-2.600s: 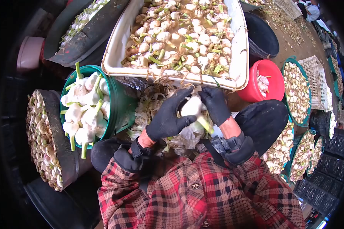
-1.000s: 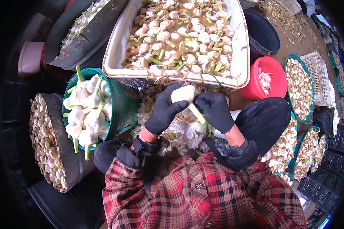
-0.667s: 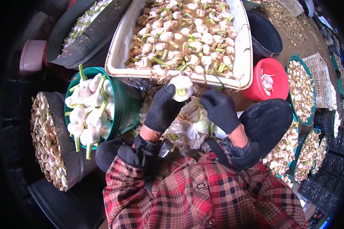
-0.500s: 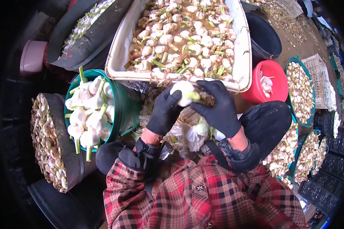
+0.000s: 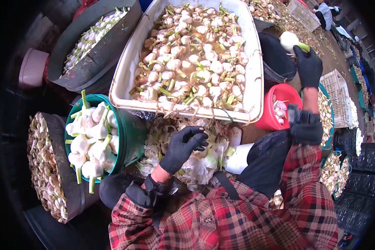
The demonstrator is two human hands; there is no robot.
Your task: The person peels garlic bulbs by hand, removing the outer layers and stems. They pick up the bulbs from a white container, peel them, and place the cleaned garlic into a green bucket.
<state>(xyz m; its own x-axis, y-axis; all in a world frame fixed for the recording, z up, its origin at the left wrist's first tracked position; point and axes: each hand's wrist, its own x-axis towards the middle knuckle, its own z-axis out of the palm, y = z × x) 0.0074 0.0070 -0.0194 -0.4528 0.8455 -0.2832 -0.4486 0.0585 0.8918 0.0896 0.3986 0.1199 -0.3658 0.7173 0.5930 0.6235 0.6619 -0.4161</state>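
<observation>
At the upper right, my right hand [image 5: 309, 66] in a black glove is closed on the short green stem of a peeled white garlic bulb [image 5: 288, 41]. The bulb hangs in the air near a black tub [image 5: 275, 54]. My left hand [image 5: 183, 146], also gloved, hovers over a heap of garlic skins [image 5: 200, 168] between my knees. Its fingers are loosely curled and apart, with nothing seen in them. Beyond it stands a white basin [image 5: 123, 89] of unpeeled garlic in brownish water. To its left, a green bucket [image 5: 131, 137] holds clean white bulbs.
A red bucket [image 5: 291, 96] with a few bulbs stands right of the basin. Tall grey containers of garlic [image 5: 93, 56] line the left side. At right are a white plastic crate [image 5: 335, 98] and more garlic baskets. Another person [image 5: 326, 16] is at the far top right.
My right hand has carried the garlic bulb from between both hands out to the upper right. My left hand has let go of it and dropped lower. The view has shifted slightly.
</observation>
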